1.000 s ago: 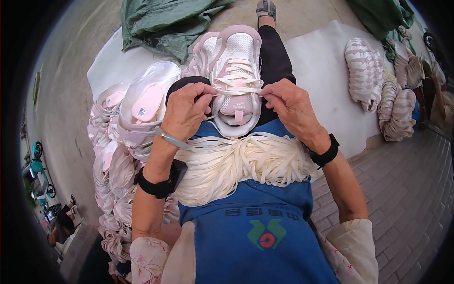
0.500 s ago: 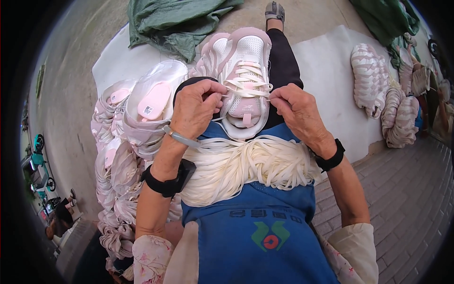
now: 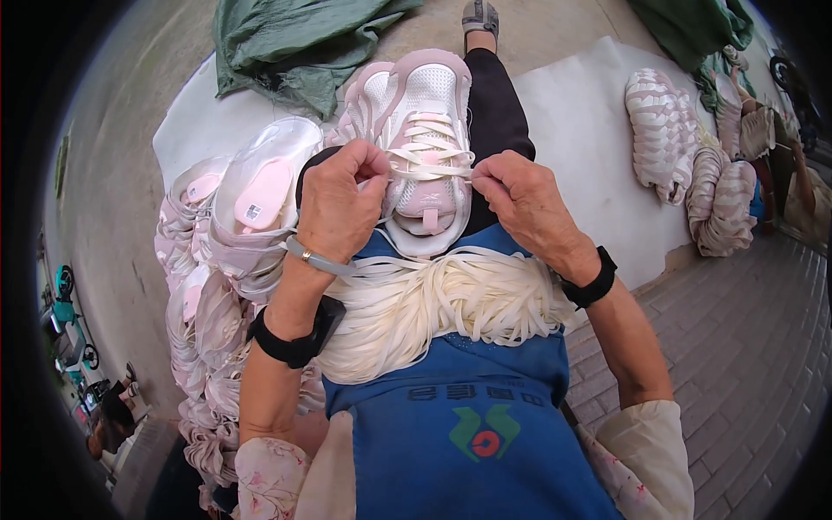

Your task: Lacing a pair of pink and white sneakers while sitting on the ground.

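Note:
A pale pink and white sneaker (image 3: pixel 433 87) lies in front of me, its toe pointing away and its heel towards my lap. A cream shoelace (image 3: pixel 431 143) criss-crosses over its tongue. At the shoe's left side, my left hand (image 3: pixel 345 195) is closed in a pinch by the lace's left end. On the opposite side my right hand (image 3: pixel 527 208) pinches the other end close to the upper eyelets. Fingertips partly hide both lace ends. Across my blue apron (image 3: pixel 459 416) lies a thick bundle of loose cream laces (image 3: pixel 442 303).
Several matching sneaker uppers (image 3: pixel 264 195) are piled at my left, with others beside the laced shoe. More stacked shoes (image 3: pixel 663 134) sit on a white sheet (image 3: pixel 572 130) to the right. Green tarpaulin (image 3: pixel 295 52) lies at the far side. Grey paving (image 3: pixel 719 347) spreads at the right.
My left hand has drawn slightly away from the shoe's side, leftward. The whole view has shifted a little, and the right hand keeps its place beside the shoe.

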A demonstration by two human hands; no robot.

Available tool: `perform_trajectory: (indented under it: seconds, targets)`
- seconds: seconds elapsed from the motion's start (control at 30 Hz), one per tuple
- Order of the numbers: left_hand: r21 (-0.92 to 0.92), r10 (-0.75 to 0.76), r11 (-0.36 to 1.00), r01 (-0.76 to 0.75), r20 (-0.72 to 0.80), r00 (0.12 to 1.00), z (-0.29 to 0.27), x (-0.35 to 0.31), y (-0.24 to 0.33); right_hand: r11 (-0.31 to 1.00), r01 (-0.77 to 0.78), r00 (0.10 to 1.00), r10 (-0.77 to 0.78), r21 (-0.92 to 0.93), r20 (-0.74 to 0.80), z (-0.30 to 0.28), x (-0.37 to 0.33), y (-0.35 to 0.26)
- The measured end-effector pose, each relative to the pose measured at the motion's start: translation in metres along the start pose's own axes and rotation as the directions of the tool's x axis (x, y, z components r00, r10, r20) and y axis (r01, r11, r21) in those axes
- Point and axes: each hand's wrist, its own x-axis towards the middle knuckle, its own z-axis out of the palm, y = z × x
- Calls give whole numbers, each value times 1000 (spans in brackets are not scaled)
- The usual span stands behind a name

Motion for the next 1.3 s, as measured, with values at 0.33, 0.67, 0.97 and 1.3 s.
perform_trajectory:
  seconds: [0.33, 0.67, 0.97, 1.3]
  targets:
    - [263, 87, 963, -63, -81, 993, -4, -6, 2, 959, 172, 985, -170, -225, 28, 0, 3, -8]
    - [587, 415, 750, -303, -62, 908, 9, -28, 12, 954, 181, 984, -176, -239, 42, 6, 3, -7]
    - [554, 437, 766, -325, -78, 896, 16, -26, 0, 933, 96, 991, -123, -346, -57, 15, -6, -7]
    - [660, 541, 614, -434, 48, 839, 19, -20, 11, 806, 151, 937, -301, -573, -176, 10, -10, -27]
